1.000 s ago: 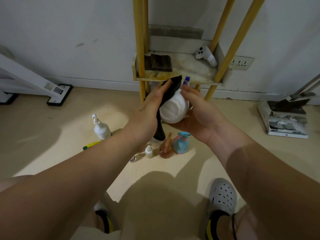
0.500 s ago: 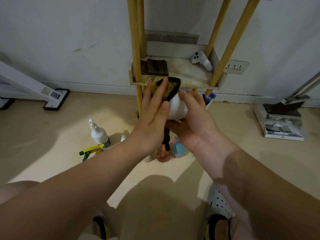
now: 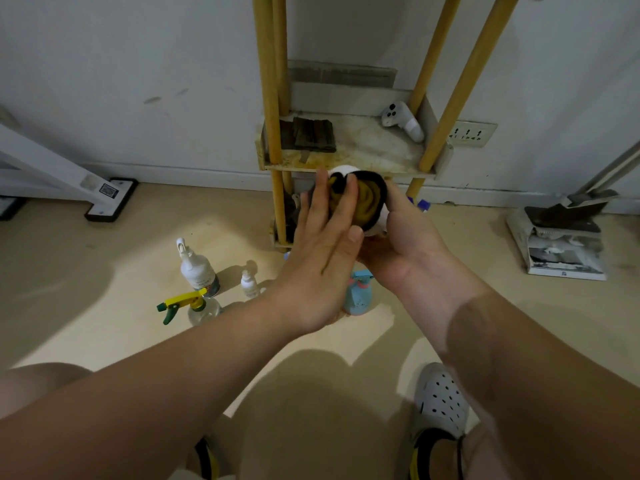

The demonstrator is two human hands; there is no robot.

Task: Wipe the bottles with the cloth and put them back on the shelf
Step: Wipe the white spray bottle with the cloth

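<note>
While the left hand lies flat, fingers straight and close together, it presses the bunched cloth, black outside with olive-yellow folds, against the bottle. The right hand cups this smooth, rounded white bottle from beneath, fingers curled round it. The bottle is held in the air just before the front edge of the stained shelf, which has round yellow posts.

White scuffed wall, pale skirting, beige floor with bright light patch; socket on wall right; white frame at left
</note>
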